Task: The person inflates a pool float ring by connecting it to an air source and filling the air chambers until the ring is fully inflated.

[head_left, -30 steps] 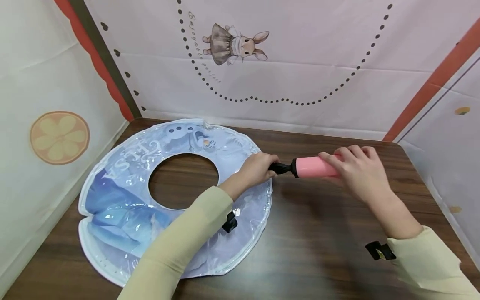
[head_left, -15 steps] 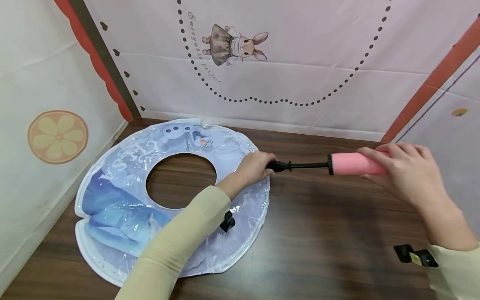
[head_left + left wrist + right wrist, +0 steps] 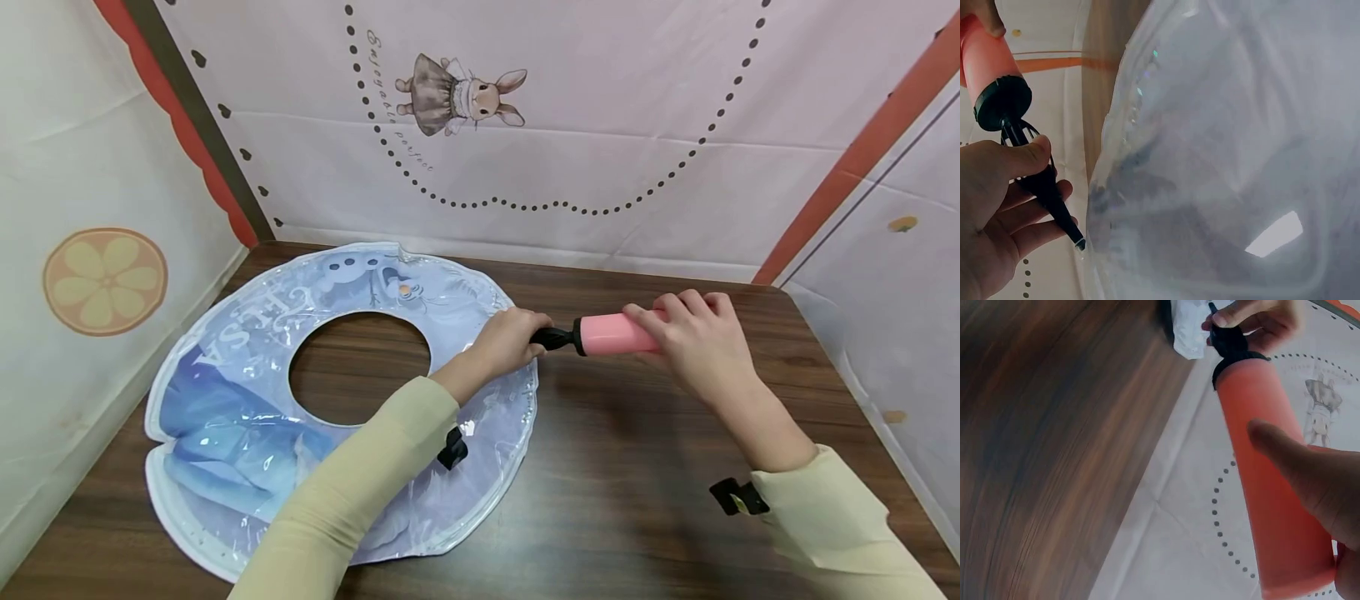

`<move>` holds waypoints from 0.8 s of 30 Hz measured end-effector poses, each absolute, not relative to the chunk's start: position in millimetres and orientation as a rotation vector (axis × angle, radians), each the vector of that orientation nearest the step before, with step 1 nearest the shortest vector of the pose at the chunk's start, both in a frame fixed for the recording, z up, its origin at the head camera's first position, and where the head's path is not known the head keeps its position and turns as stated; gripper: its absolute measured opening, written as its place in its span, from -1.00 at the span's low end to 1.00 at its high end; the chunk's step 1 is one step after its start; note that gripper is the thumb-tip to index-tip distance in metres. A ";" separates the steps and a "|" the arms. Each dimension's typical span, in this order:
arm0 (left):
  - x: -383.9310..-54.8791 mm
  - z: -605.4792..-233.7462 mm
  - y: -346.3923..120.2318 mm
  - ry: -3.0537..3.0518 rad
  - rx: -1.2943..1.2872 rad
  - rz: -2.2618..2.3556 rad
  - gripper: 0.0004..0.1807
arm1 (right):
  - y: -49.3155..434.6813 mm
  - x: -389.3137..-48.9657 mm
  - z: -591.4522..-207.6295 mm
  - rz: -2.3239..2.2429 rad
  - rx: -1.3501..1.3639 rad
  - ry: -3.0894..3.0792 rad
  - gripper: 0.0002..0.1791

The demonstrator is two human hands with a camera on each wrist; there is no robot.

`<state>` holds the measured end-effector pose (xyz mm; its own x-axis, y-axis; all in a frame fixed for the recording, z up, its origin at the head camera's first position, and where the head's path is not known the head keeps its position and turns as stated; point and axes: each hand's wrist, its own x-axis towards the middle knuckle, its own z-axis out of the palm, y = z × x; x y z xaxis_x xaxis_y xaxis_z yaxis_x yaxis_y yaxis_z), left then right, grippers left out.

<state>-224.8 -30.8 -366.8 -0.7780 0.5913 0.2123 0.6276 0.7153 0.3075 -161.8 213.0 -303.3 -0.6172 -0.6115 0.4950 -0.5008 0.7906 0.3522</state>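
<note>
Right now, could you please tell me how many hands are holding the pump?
2. The left hand holds the black end of the pump; the right hand grips its pink body. No others seem hidden.

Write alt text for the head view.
A person's left hand grips the black end of a pink pump while the right hand grips its barrel. A blue printed ring lies on a dark wooden table before a rabbit-print backdrop.
</note>
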 end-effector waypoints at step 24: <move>-221.3 -363.0 -29.9 -2.809 -1.031 -0.517 -0.64 | 263.7 -144.7 -279.2 -0.229 0.756 -2.441 -0.39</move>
<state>-221.3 -29.9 -363.0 -0.7646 0.6086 0.2121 0.6443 0.7123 0.2783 -144.7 263.7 -279.2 -0.6788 -0.5642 0.4700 -0.4668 0.8256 0.3170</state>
